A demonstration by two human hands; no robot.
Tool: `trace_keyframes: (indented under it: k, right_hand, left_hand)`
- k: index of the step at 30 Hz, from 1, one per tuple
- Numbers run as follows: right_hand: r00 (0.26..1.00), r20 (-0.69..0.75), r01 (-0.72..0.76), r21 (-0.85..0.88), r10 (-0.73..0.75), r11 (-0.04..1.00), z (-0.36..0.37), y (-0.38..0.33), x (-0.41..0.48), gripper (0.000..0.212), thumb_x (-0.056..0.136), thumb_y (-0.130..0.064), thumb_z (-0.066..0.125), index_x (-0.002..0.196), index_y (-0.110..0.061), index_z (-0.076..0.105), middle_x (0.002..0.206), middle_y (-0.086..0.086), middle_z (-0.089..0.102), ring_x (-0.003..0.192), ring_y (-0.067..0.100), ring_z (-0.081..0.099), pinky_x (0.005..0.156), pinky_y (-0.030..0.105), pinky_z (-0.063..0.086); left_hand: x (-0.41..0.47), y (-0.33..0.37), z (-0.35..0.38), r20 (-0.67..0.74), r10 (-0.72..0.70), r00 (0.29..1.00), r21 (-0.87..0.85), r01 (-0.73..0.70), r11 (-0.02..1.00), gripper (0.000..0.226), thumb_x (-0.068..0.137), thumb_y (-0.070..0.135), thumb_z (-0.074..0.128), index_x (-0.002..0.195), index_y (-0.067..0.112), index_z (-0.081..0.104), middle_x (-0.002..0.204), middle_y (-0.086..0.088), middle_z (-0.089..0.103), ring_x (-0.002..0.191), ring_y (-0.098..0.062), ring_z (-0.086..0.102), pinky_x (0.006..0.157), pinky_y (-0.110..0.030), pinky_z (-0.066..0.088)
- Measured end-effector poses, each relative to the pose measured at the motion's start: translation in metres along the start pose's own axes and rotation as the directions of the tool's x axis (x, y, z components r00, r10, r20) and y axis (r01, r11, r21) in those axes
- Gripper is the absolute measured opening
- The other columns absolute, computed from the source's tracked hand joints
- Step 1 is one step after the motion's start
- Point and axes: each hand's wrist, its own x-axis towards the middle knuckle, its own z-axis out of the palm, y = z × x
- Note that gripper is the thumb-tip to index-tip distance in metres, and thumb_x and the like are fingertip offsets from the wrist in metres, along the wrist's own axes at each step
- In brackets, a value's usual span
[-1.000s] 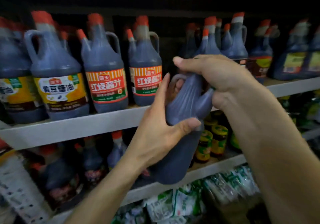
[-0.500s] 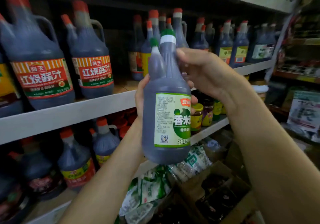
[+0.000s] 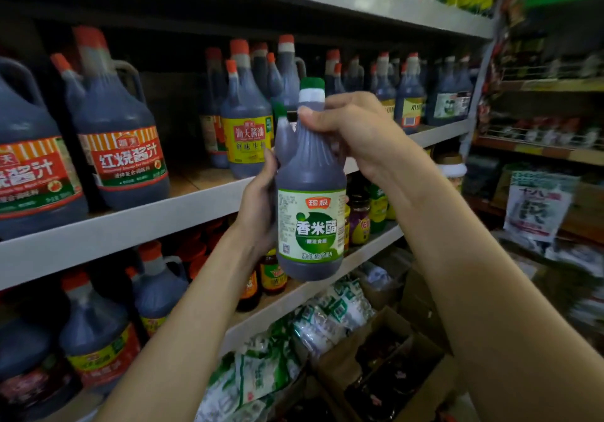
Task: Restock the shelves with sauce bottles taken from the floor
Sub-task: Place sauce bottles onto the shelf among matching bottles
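I hold a dark sauce bottle (image 3: 310, 225) with a green cap and a green-and-white label upright in front of the shelves. My right hand (image 3: 353, 127) grips its neck from the right, thumb across the front. Behind the bottle, my left hand (image 3: 260, 206) wraps the body from the left; its fingers are mostly hidden. A second green-capped spout (image 3: 282, 134) shows just left of the neck. The grey middle shelf (image 3: 157, 215) carries large red-capped sauce jugs (image 3: 117, 134) on the left and smaller red-capped bottles (image 3: 246, 117) behind the held bottle.
An upper shelf board (image 3: 327, 0) runs overhead. The lower shelf holds jugs (image 3: 98, 340) and small jars (image 3: 359, 219). Green-white packets (image 3: 294, 349) and open cardboard boxes (image 3: 385, 366) sit below. Another rack with packets (image 3: 536, 206) stands at the right.
A second ago the bottle was tilted with its label hidden; now it stands upright, label facing me. The view has swung right along the shelf and my right hand has closed on the neck.
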Motion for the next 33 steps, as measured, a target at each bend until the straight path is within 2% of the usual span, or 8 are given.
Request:
trace_keyframes:
  k: [3,6,12,20,23,27,31,33]
  right_hand:
    - [0.996,-0.071,-0.053,0.039,0.056,0.998,-0.008,0.007,-0.002,0.011,0.091,-0.012,0.069,0.085,-0.003,0.066,0.063,0.002,0.064,0.043,0.003,0.058,0.04,0.015,0.039]
    - [0.991,-0.116,-0.059,0.071,0.067,0.996,-0.012,0.013,-0.001,0.014,0.091,-0.01,0.068,0.093,0.004,0.066,0.069,0.008,0.064,0.043,0.004,0.058,0.041,0.014,0.039]
    - [0.985,-0.155,-0.059,0.145,0.082,0.988,-0.025,0.02,0.005,0.014,0.09,-0.01,0.069,0.084,-0.001,0.061,0.057,0.001,0.063,0.042,0.005,0.059,0.039,0.013,0.04]
    - [0.968,-0.243,-0.033,0.121,0.062,0.992,-0.041,0.026,0.009,0.032,0.088,-0.011,0.071,0.103,0.017,0.063,0.067,0.008,0.063,0.045,0.004,0.06,0.042,0.014,0.043]
    - [0.956,-0.281,-0.033,0.17,0.081,0.985,-0.053,0.028,0.005,0.027,0.089,-0.009,0.071,0.102,0.013,0.065,0.074,0.01,0.067,0.052,0.008,0.064,0.048,0.018,0.05]
    - [0.937,-0.339,-0.019,0.184,0.082,0.983,-0.083,0.033,-0.004,0.011,0.088,-0.011,0.074,0.086,-0.003,0.066,0.068,0.003,0.071,0.059,0.011,0.069,0.055,0.023,0.054]
    - [0.903,-0.416,-0.046,0.149,0.105,0.988,-0.11,0.042,-0.016,0.016,0.089,-0.016,0.074,0.096,-0.007,0.063,0.086,0.008,0.072,0.074,0.017,0.071,0.07,0.032,0.059]
    - [0.887,-0.445,-0.064,0.148,0.124,0.987,-0.12,0.045,-0.021,0.021,0.089,-0.017,0.074,0.103,-0.007,0.062,0.092,0.008,0.072,0.073,0.013,0.072,0.066,0.027,0.059]
  left_hand:
    - [-0.002,-0.008,0.0,0.098,0.075,0.992,0.171,-0.091,0.981,0.058,0.09,0.058,0.048,0.129,0.018,0.064,0.134,-0.012,0.061,0.128,-0.031,0.054,0.102,-0.043,0.047]
    - [-0.003,-0.018,0.004,0.086,0.095,0.992,0.244,-0.113,0.963,0.051,0.085,0.061,0.059,0.12,0.024,0.071,0.125,-0.008,0.068,0.119,-0.025,0.062,0.091,-0.032,0.053]
    - [0.01,-0.029,0.016,0.05,0.113,0.992,0.202,-0.121,0.972,0.048,0.089,0.053,0.06,0.119,0.018,0.07,0.121,-0.015,0.069,0.109,-0.028,0.067,0.086,-0.035,0.055]
    - [0.023,-0.042,0.031,0.076,0.111,0.991,0.143,-0.121,0.982,0.041,0.097,0.044,0.048,0.118,0.016,0.07,0.117,-0.016,0.07,0.105,-0.03,0.068,0.083,-0.036,0.055]
    - [0.031,-0.053,0.043,0.075,0.087,0.993,0.15,-0.097,0.984,0.041,0.095,0.046,0.05,0.111,0.018,0.075,0.111,-0.016,0.072,0.098,-0.029,0.071,0.079,-0.036,0.057]
    - [0.041,-0.073,0.063,0.109,0.005,0.994,0.136,-0.02,0.991,0.042,0.086,0.049,0.057,0.102,0.017,0.078,0.1,-0.016,0.075,0.085,-0.028,0.073,0.07,-0.034,0.059]
    - [0.048,-0.094,0.082,0.09,-0.017,0.996,0.157,0.003,0.988,0.066,0.078,0.052,0.064,0.125,0.006,0.062,0.114,-0.026,0.068,0.097,-0.039,0.067,0.086,-0.047,0.056]
    - [0.051,-0.103,0.088,0.102,-0.049,0.994,0.15,0.033,0.988,0.072,0.079,0.053,0.064,0.13,0.003,0.057,0.118,-0.029,0.065,0.099,-0.041,0.065,0.09,-0.051,0.053]
